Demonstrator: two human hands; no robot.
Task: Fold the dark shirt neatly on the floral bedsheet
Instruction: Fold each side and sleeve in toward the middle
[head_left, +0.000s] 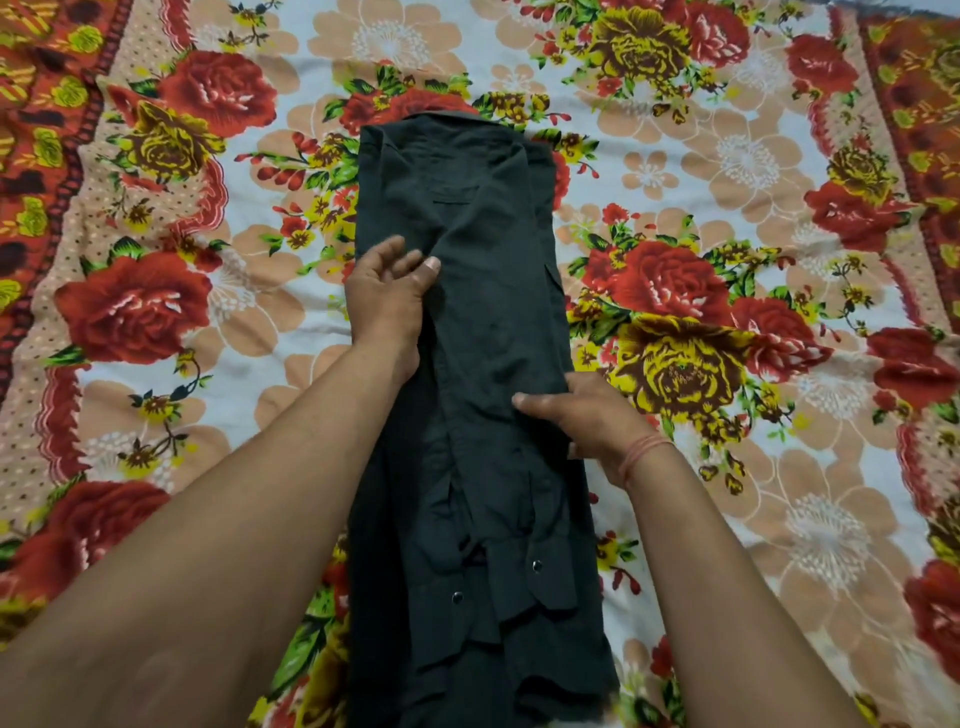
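Note:
The dark shirt (483, 322) lies lengthwise down the middle of the floral bedsheet (727, 171), folded into a long narrow strip, collar end far from me. Both sleeves are folded inward, and their cuffs with metal snaps lie near the bottom. My left hand (387, 301) rests on the shirt's left edge about mid-length, fingers spread flat on the cloth. My right hand (576, 410) lies on the right edge a little lower, thumb on top of the fabric and fingers at the fold. A reddish thread band circles my right wrist.
The bedsheet has large red and yellow roses on a pale ground, with a red patterned border at the left and right sides. It spreads flat around the shirt on all sides.

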